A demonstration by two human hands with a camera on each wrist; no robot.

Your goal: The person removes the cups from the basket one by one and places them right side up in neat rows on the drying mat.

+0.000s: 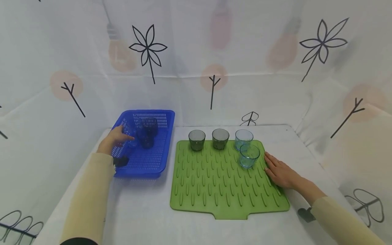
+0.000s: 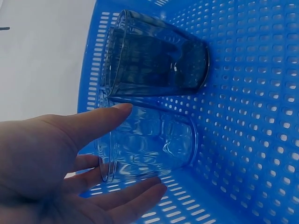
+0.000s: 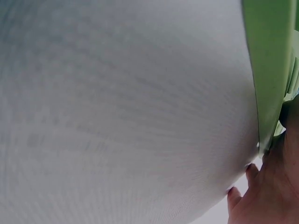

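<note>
I am observing the left grip (image 1: 115,137) spread, unclosed, about a clear glass (image 2: 152,144); right grip (image 1: 282,173) resting flat-fingered along the mat (image 1: 226,187). Pickup is seemingly underway, requiring finger closure.

White-covered table (image 1: 137,211), blue perforated basket (image 1: 164,146) at left, green ridged mat (image 1: 220,183) beside it

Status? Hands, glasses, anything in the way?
Left hand, fingers extended, at lighter glass in blue basket. Right hand on green mat, right edge. Four glasses upright on mat. Darker glass close alongside, may obstruct.
</note>
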